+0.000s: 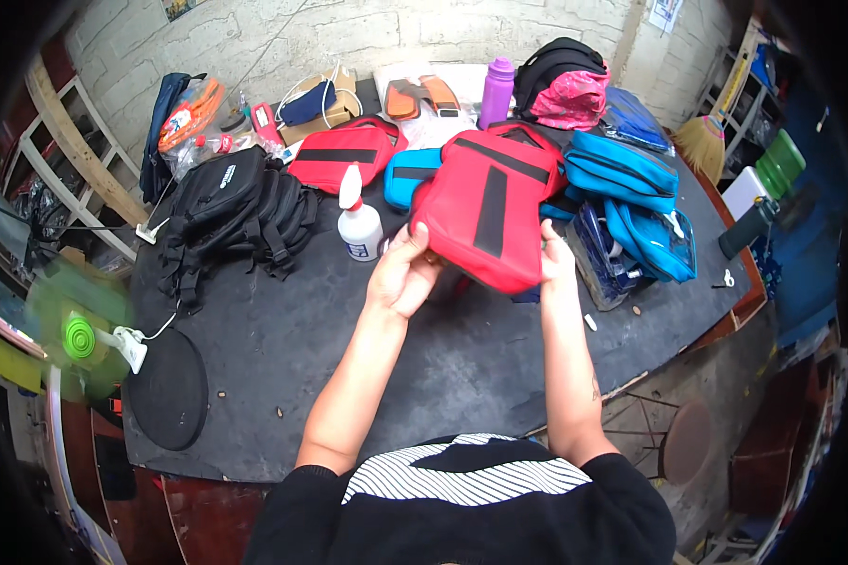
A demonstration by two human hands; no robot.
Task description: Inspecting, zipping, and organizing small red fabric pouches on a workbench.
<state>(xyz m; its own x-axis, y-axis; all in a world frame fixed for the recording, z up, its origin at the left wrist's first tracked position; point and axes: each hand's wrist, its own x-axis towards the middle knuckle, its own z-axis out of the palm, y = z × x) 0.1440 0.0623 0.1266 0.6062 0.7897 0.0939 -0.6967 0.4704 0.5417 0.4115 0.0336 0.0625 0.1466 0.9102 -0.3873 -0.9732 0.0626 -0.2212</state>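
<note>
A red fabric pouch (462, 221) with black strips across its front is held up over the black table (424, 367). My left hand (407, 273) grips its left lower edge, thumb on the front face. At the opposite edge my right hand (557, 256) holds it too, with most of its fingers hidden behind. A white spray bottle (359, 226) stands just left of the pouch. Beyond it lies a second red pouch (344, 155), and a blue pouch (407, 177) is partly covered by the held one. Several blue pouches (622, 172) are piled to the right.
A black backpack (231, 207) lies at the left, near a round black disc (166, 388) and a green fan (80, 334). At the back are a purple bottle (497, 94), a black and pink bag (565, 85) and a cardboard box (322, 102). A stool (686, 441) stands at right.
</note>
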